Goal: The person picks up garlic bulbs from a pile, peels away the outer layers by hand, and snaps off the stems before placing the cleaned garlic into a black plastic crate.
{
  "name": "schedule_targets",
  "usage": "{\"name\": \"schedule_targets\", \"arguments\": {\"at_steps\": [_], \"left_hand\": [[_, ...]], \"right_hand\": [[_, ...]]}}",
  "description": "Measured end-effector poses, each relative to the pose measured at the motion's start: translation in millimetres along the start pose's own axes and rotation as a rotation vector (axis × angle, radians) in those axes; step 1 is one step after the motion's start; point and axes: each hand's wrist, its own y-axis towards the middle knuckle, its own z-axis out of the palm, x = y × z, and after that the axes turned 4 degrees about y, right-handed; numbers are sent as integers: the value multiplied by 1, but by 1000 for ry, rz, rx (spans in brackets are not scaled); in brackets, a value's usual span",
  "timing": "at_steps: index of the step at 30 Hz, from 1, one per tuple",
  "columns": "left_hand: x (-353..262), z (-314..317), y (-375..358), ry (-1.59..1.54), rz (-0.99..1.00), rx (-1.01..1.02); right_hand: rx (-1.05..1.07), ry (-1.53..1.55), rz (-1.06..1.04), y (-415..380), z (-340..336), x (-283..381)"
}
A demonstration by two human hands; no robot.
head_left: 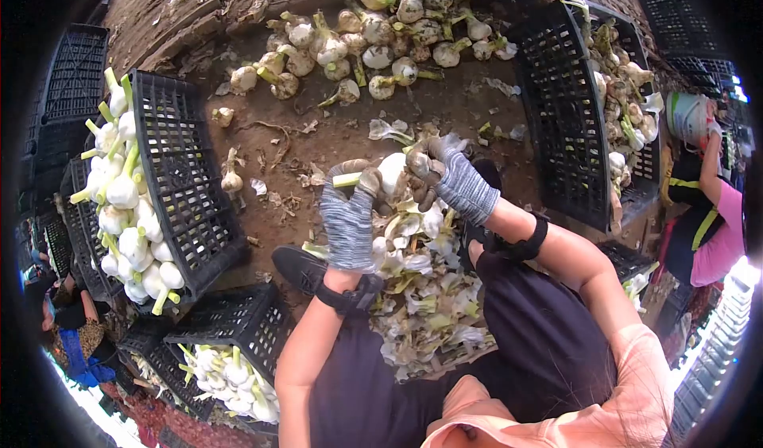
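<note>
Between my two gloved hands is a white garlic bulb [392,172], its cut green stem pointing left. My left hand [352,214], in a grey knitted glove with soiled fingers, is closed around the stem side of the bulb. My right hand [453,179], gloved the same way, has its fingers curled against the bulb's right side; whether it also pinches loose skin I cannot make out. Below the hands, a heap of peeled garlic skins [429,313] lies between my legs. Beyond them, a pile of unpeeled, dirt-marked garlic bulbs [377,31] rests on the ground.
A black crate [187,182] stands on the left beside stacked clean white garlic [123,186]. Another crate [560,114] on the right borders dirtier garlic [624,83]. More white bulbs [230,380] lie at lower left. A person in a pink top [719,233] is at far right, near a bucket [690,118].
</note>
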Motion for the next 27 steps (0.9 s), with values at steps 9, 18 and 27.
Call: {"name": "schedule_targets", "arguments": {"at_steps": [9, 18, 27], "left_hand": [[4, -2, -2, 158, 212, 6], [5, 2, -2, 217, 272, -67], [0, 6, -4, 114, 257, -83]], "right_hand": [[72, 153, 78, -1, -7, 8], [17, 752, 328, -9, -12, 44], [112, 277, 339, -4, -2, -1]]}}
